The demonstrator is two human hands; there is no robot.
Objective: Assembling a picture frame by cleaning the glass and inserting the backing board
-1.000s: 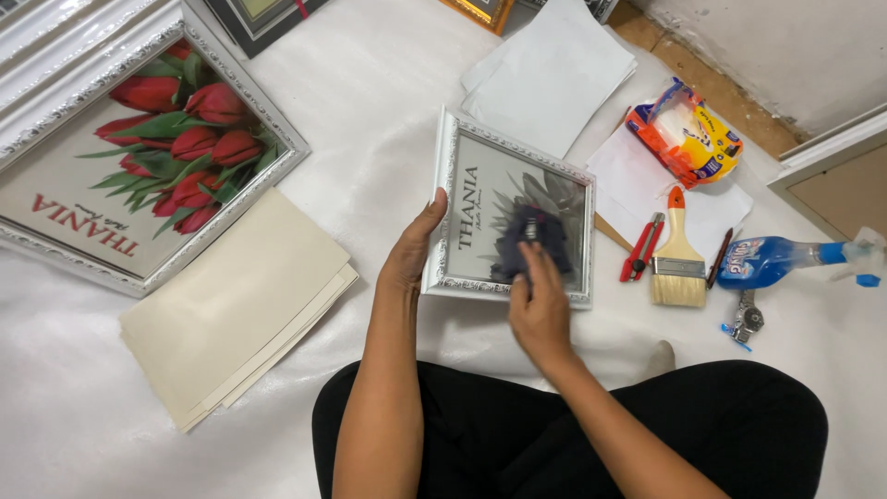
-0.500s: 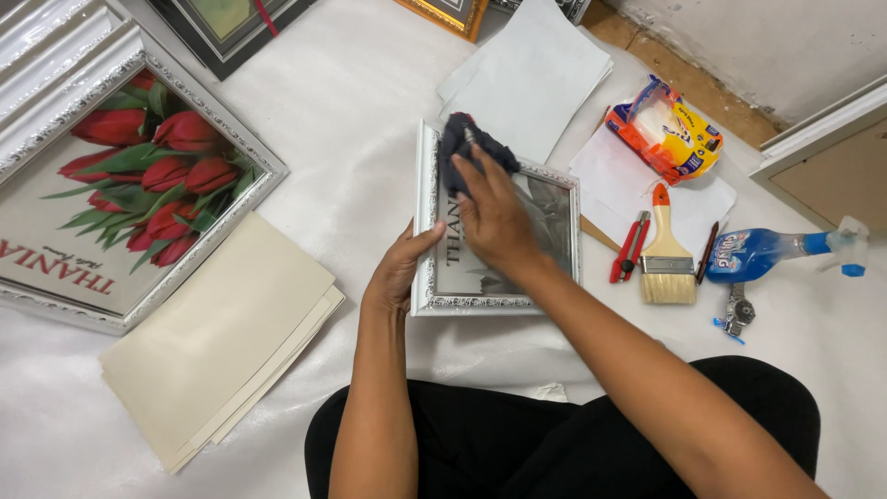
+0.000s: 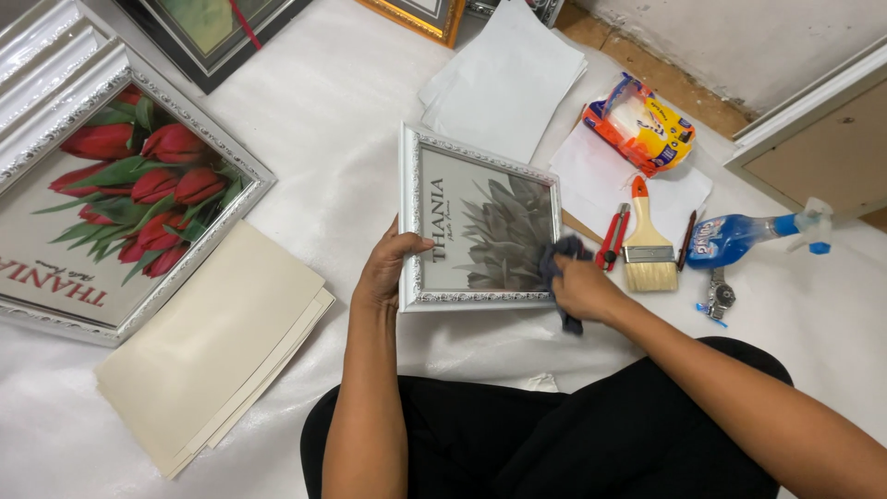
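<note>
Risk is sitting mostly at the near right corner of the frame (image 3: 480,226), where the right hand (image 3: 582,288) is bunching a dark cloth (image 3: 560,268) in closed fingers and pressing it against the glass by the edge; if the push is going outward there, the cloth could be snagging on the ornate silver moulding, or the frame could be skidding across the white sheet (image 3: 323,102) toward the tools. The left hand (image 3: 388,268) is guarding against that, gripping the left rail with the thumb curled over the top and the fingers against the outer side, yet it is holding one side only, so a hard wipe could be pivoting the frame about it. The frame itself is lying flat on the sheet just in front of the person's knees, between the two hands. The cutter (image 3: 612,238) is lying just beside the cloth hand, and I judge a wide stroke could be knocking it or the brush (image 3: 647,242). Counting round: one small frame being wiped, one large tulip frame (image 3: 120,185) to the left, parts of at least two more frames at the top, one cloth, one brush, one red cutter, one blue spray bottle (image 3: 748,238), one orange packet (image 3: 642,122), one stack of cream boards (image 3: 208,342), one pile of white paper (image 3: 508,79)
</note>
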